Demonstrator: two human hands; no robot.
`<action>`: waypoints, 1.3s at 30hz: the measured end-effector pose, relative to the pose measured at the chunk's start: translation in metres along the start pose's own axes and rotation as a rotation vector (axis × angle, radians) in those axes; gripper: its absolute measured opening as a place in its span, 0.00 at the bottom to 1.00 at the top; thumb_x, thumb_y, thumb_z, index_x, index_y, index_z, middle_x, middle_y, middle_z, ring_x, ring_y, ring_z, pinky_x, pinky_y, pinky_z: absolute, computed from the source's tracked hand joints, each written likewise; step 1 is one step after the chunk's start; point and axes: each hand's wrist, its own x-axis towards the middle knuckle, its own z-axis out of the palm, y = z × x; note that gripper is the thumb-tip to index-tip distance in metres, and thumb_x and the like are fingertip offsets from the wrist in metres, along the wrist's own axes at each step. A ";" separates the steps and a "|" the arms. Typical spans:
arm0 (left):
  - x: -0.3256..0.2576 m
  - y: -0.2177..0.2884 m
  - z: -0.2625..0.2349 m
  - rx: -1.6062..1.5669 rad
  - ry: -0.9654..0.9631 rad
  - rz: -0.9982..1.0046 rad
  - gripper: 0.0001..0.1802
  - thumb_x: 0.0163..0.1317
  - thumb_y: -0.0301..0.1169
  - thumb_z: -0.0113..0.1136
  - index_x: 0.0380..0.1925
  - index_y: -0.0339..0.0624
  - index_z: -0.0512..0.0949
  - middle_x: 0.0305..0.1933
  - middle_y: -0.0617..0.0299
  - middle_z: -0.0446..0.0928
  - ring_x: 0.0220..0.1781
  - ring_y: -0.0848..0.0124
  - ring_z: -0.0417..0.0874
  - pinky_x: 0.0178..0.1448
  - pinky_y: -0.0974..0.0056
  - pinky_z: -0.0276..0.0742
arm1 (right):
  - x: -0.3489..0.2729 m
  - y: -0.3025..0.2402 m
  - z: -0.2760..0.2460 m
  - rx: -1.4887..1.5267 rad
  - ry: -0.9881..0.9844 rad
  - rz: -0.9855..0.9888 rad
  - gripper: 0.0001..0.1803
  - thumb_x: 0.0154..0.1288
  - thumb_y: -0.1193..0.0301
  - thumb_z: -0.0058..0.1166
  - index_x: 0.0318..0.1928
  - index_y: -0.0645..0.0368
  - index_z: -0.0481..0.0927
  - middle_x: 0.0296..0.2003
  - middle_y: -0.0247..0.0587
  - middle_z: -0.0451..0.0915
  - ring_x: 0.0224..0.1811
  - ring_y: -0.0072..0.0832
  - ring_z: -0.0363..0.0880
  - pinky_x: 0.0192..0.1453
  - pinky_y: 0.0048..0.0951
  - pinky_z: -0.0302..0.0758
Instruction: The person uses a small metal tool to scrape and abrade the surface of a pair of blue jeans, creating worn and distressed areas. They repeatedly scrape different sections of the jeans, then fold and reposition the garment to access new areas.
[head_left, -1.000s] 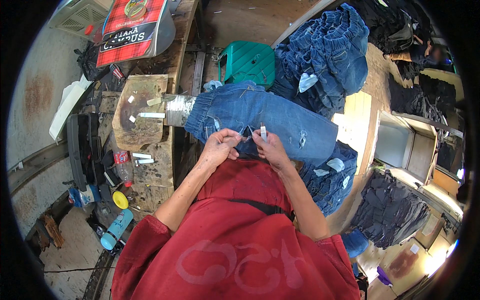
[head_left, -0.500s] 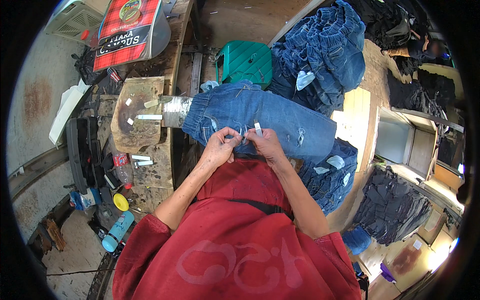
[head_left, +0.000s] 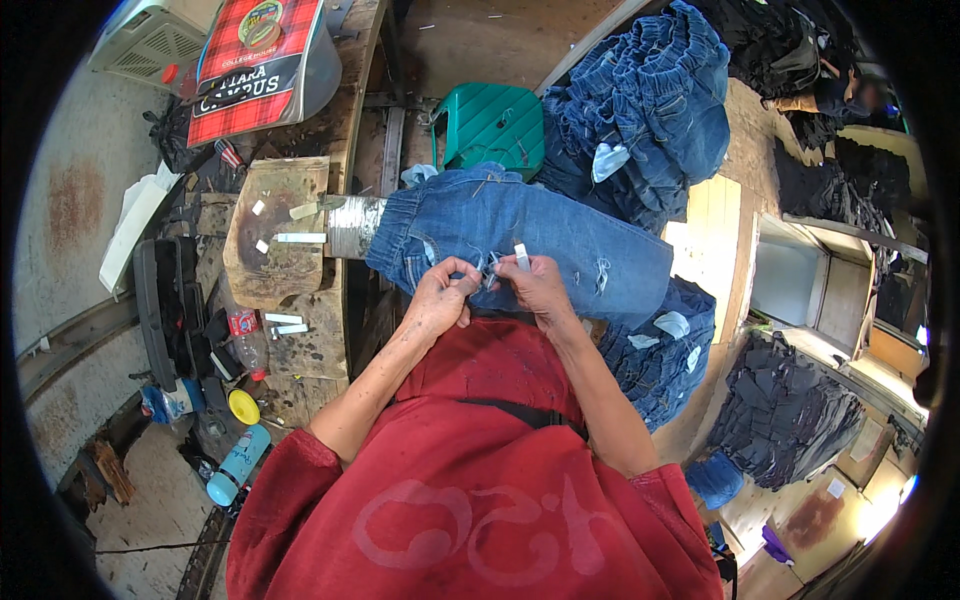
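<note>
A pair of faded blue jeans (head_left: 580, 235) lies stretched over a silver-wrapped arm (head_left: 353, 226), its elastic waistband at the left end. Frayed white threads (head_left: 491, 268) stand up from a worn patch between my hands. My left hand (head_left: 441, 292) is closed, thumb and forefinger pinched at the left side of that patch. My right hand (head_left: 540, 289) grips a short white stick-like tool (head_left: 522, 257) with a thin dark tip pointing up and away. Its fingertips also reach the threads. Another frayed patch (head_left: 602, 274) shows farther right on the denim.
A worn wooden board (head_left: 275, 275) at the left carries white sticks and scraps. Beyond the jeans stands a green plastic stool (head_left: 490, 125). Piled jeans (head_left: 640, 100) rise at the far right; more denim (head_left: 655, 375) hangs nearer. A plastic bottle (head_left: 246, 343) lies at left.
Both hands stay at the same patch. My right hand has shifted slightly right with the white tool, and the gap between the hands is a little wider, showing more threads.
</note>
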 end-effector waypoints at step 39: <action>0.012 0.011 0.000 0.136 -0.072 -0.025 0.09 0.82 0.34 0.56 0.43 0.41 0.80 0.45 0.54 0.93 0.15 0.83 0.62 0.19 0.72 0.58 | 0.013 0.010 -0.019 -0.180 0.092 -0.095 0.11 0.68 0.66 0.72 0.41 0.63 0.92 0.33 0.36 0.89 0.37 0.22 0.84 0.44 0.27 0.79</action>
